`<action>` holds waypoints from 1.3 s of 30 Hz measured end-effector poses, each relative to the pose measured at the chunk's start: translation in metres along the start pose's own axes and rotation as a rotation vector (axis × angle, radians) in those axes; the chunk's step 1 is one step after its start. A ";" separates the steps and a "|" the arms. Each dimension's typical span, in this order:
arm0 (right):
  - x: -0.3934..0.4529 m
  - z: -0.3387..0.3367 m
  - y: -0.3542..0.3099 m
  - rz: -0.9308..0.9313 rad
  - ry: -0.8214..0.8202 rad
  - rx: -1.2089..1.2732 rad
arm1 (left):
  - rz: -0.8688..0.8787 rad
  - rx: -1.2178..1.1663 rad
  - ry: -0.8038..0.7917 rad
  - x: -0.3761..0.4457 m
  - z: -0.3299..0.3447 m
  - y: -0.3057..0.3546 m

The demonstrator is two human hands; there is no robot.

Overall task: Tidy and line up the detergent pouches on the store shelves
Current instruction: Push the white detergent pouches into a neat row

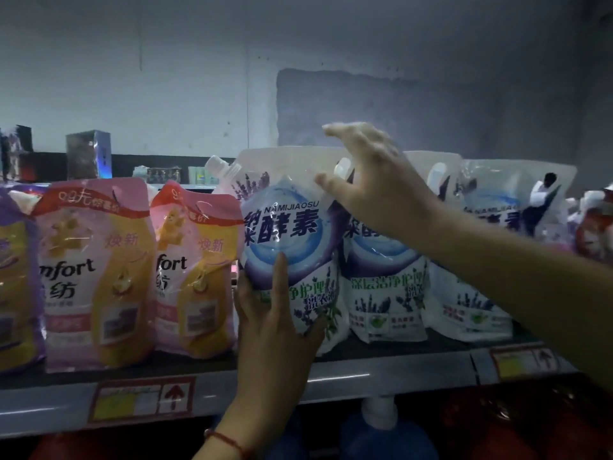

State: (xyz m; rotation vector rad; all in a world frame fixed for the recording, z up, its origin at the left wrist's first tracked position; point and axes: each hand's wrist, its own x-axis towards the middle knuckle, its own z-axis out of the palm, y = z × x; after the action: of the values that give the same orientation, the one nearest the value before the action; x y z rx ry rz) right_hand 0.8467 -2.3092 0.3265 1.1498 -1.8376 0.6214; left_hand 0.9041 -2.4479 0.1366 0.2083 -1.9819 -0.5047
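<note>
Left hand [268, 313] nearest the lens, reaching up from below with a red string bracelet [229, 441] at the wrist. Its fingers wrap the lower left side of the front white-and-purple detergent pouch [288, 240], thumb lying straight up across the blue swirl on the front. Pouch stands on the shelf [381, 370], close to upright, white spout cap [217, 166] at its top left corner.

Right hand [374, 190] comes in from the right at the top right corner of that same pouch. Fingers spread and loosely curved, thumb at the pouch's upper edge; blurred, so whether it actually pinches the plastic, cannot tell.

Second matching pouch [384, 287] just right of the first, touching it, partly behind the right forearm. Third matching pouch [471, 300] further right, top leaning back.

Left of the held pouch: two pink-and-yellow softener pouches [99, 277] standing side by side, the nearer one touching it. Purple pouch [16, 277] at the far left edge, cut off.

Price tag [142, 398] with a red arrow on the shelf's front rail, another tag [524, 361] toward the right. Blue bottle with white cap [381, 423] on the level below, dim. Grey wall [398, 104] behind, with dark boxes [88, 154] at the back left
</note>
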 end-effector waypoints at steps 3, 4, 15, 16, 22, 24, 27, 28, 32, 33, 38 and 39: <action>-0.087 0.022 0.015 0.199 -0.010 0.082 | 0.022 -0.010 -0.020 0.002 0.003 0.003; -0.109 0.036 0.022 0.270 -0.118 0.048 | 0.025 -0.009 -0.015 0.003 0.005 0.005; -0.145 0.082 0.086 0.256 -0.290 -0.356 | 0.032 0.183 -0.109 0.004 0.005 0.009; -0.145 0.081 0.084 0.275 -0.298 -0.338 | 0.025 0.245 -0.109 0.002 0.002 0.009; -0.153 0.082 0.072 0.270 -0.242 -0.312 | 0.226 0.464 -0.036 0.006 -0.007 0.011; -0.156 0.079 0.070 0.267 -0.265 -0.320 | 0.253 0.519 -0.069 0.013 -0.006 0.007; -0.150 0.069 0.072 0.245 -0.348 -0.322 | 0.263 0.572 -0.097 0.021 -0.007 0.003; -0.147 0.065 0.072 0.252 -0.383 -0.321 | 0.260 0.582 -0.111 0.024 -0.008 0.003; -0.139 0.058 0.065 0.288 -0.466 -0.294 | 0.228 0.575 -0.172 0.025 -0.008 0.006; -0.139 0.056 0.063 0.303 -0.472 -0.259 | 0.227 0.571 -0.173 0.022 -0.009 0.007; -0.132 0.023 0.047 0.374 -0.512 -0.006 | 0.308 0.531 -0.133 0.011 -0.021 0.022; -0.132 0.014 0.046 0.382 -0.520 0.041 | 0.344 0.520 -0.128 0.009 -0.023 0.030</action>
State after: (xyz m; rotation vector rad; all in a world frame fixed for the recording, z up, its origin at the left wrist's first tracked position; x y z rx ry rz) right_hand 0.8276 -2.2384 0.2072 1.0580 -2.5363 0.6100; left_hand 0.9229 -2.4305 0.1657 0.1523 -2.1856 0.2304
